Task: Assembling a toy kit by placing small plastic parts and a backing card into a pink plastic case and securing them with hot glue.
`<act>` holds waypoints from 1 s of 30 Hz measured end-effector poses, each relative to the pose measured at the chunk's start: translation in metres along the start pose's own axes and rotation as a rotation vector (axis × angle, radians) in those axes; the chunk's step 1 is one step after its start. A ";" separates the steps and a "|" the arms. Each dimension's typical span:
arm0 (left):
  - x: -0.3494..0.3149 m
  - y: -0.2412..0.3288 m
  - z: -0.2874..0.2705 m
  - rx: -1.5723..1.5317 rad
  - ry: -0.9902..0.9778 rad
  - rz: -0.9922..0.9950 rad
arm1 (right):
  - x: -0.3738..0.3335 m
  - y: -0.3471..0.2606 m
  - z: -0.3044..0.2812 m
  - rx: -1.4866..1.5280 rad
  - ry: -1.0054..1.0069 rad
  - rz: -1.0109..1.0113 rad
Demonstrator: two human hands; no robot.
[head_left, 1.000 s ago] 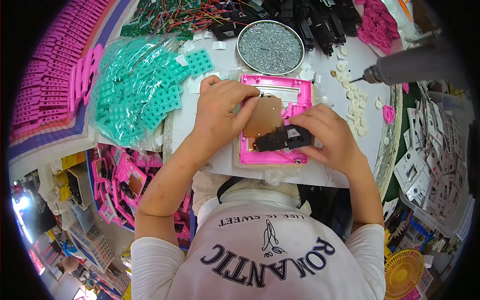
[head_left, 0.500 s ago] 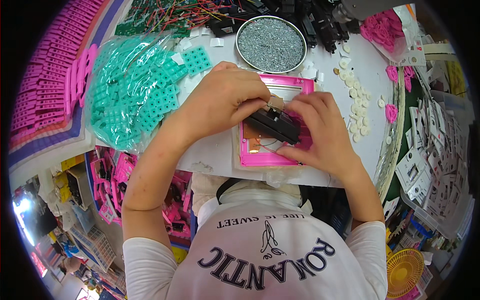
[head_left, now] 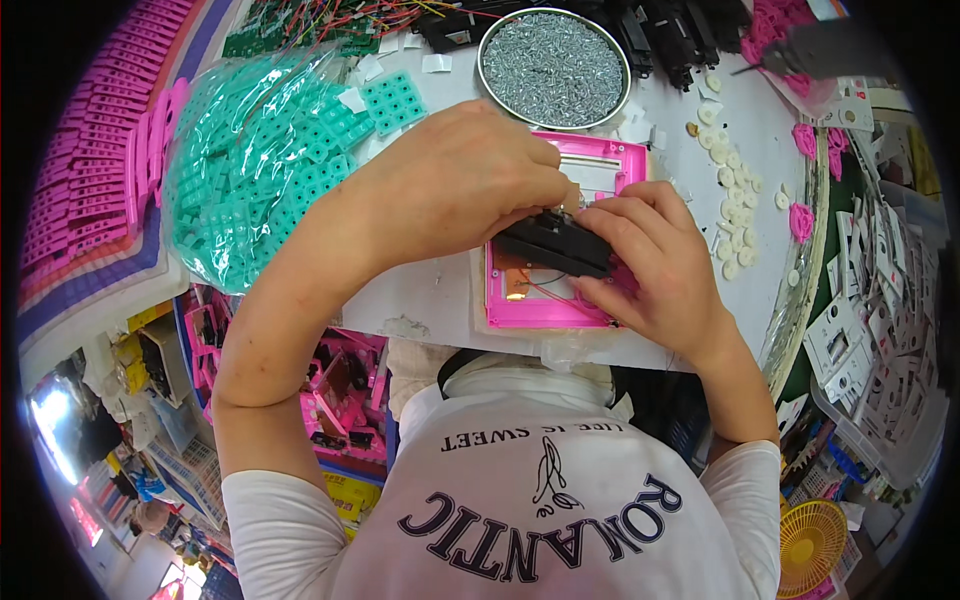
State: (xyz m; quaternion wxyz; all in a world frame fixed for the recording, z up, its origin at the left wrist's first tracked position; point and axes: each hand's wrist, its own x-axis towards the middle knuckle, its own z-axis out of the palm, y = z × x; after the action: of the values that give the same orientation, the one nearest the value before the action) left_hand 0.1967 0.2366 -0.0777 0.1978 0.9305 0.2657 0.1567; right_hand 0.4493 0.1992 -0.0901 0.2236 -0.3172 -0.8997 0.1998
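A long black plastic mechanism (head_left: 556, 243) lies tilted over a pink plastic casing (head_left: 545, 318). My right hand (head_left: 655, 265) grips its right end, thumb on the near side and fingers on the far side. At its far left edge my left hand (head_left: 475, 175) is closed in a pinch; the fingertips are hidden, so what they pinch cannot be made out. A brown circuit board (head_left: 515, 284) shows inside the casing beneath the mechanism, with thin wires (head_left: 545, 283) beside it. The casing's upper part has a window with a pale strip.
Behind the casing stands a round metal dish (head_left: 483, 72) of small screws. A clear bag (head_left: 250, 190) of turquoise keypads lies left, pink parts (head_left: 95, 140) beyond it. White rollers (head_left: 735, 205) are scattered right. A screwdriver (head_left: 810, 50) hangs at the upper right.
My left wrist has turned and my left fingers have shifted slightly right along the mechanism. The mechanism lies a little flatter. The screwdriver has swung into clearer view; the whole picture has shifted slightly.
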 end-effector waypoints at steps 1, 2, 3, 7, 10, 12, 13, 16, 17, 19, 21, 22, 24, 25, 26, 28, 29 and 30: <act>0.001 0.003 -0.002 0.034 -0.017 -0.006 | 0.001 -0.001 -0.001 -0.012 -0.003 0.001; 0.002 0.007 -0.004 0.069 -0.033 -0.013 | 0.001 -0.002 -0.001 -0.023 -0.006 0.000; 0.003 0.009 -0.005 0.103 -0.050 -0.020 | 0.001 -0.002 -0.002 -0.032 -0.012 0.000; 0.004 0.011 -0.006 0.125 -0.065 -0.036 | 0.002 -0.002 -0.003 -0.053 -0.024 -0.012; 0.002 0.009 -0.005 0.035 -0.049 -0.082 | 0.002 -0.003 -0.002 -0.053 -0.030 -0.001; -0.003 0.007 -0.001 -0.055 -0.021 -0.141 | 0.003 -0.004 -0.003 -0.050 -0.057 0.003; -0.005 0.008 0.000 -0.088 -0.009 -0.149 | 0.004 -0.005 -0.005 -0.050 -0.081 0.003; -0.012 0.019 0.001 -0.142 0.047 -0.188 | 0.007 -0.009 -0.009 -0.089 -0.147 -0.001; -0.015 0.025 0.001 -0.126 0.080 -0.210 | 0.009 -0.010 -0.011 -0.110 -0.167 -0.005; -0.021 0.036 0.005 -0.134 0.175 -0.260 | 0.014 -0.013 -0.012 -0.120 -0.195 -0.031; -0.029 0.045 0.016 -0.179 0.302 -0.320 | 0.019 -0.015 -0.014 -0.136 -0.220 -0.060; -0.030 0.045 0.017 -0.227 0.280 -0.386 | 0.022 -0.016 -0.014 -0.149 -0.231 -0.074; -0.030 0.045 0.018 -0.331 0.233 -0.514 | 0.024 -0.017 -0.015 -0.171 -0.242 -0.092; -0.028 0.042 0.019 -0.379 0.204 -0.558 | 0.024 -0.018 -0.015 -0.178 -0.240 -0.099; -0.025 0.037 0.018 -0.421 0.178 -0.608 | 0.024 -0.019 -0.015 -0.183 -0.238 -0.115; -0.021 0.030 0.015 -0.476 0.135 -0.657 | 0.024 -0.019 -0.015 -0.205 -0.239 -0.121; -0.018 0.026 0.014 -0.490 0.113 -0.651 | 0.023 -0.018 -0.015 -0.218 -0.239 -0.116; -0.016 0.024 0.013 -0.505 0.091 -0.646 | 0.023 -0.019 -0.014 -0.215 -0.224 -0.116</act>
State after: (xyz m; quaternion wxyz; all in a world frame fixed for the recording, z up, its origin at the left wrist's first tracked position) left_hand 0.1993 0.2051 -0.0811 0.4469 0.7136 0.5057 0.1878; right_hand 0.4317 0.2036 -0.0633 0.0978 -0.2626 -0.9520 0.1232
